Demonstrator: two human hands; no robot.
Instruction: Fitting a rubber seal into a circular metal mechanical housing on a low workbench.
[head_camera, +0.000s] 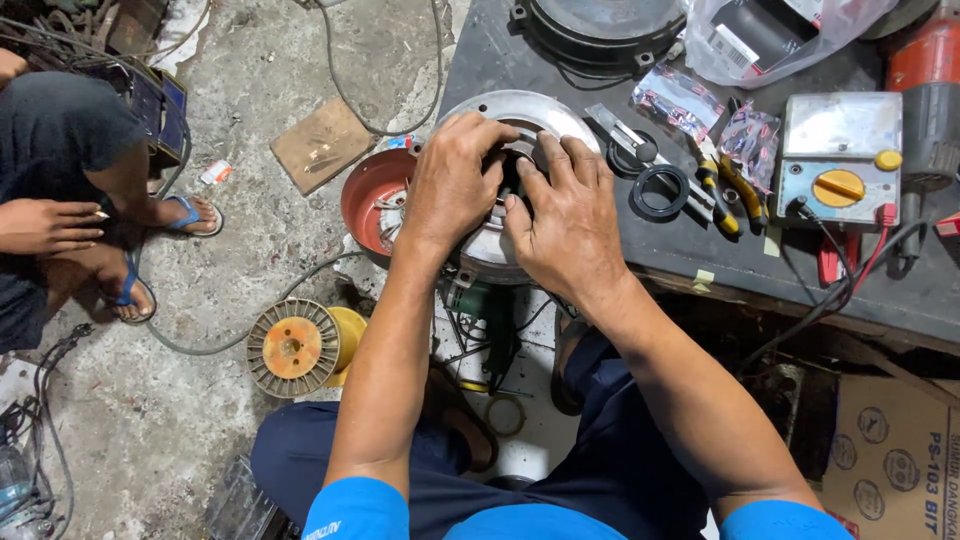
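So both hands are working on a round metal motor housing (505, 180) sitting at the near edge of the dark surface (700, 255): the left hand (455, 185) is curling its grip over the top, and the right hand (565, 220) is pinching something small at the middle, too hidden to make out. Further back, a black ring (658, 192), yellow-handled pliers (735, 195) and a grey meter with a yellow dial (838, 160) are lying around.
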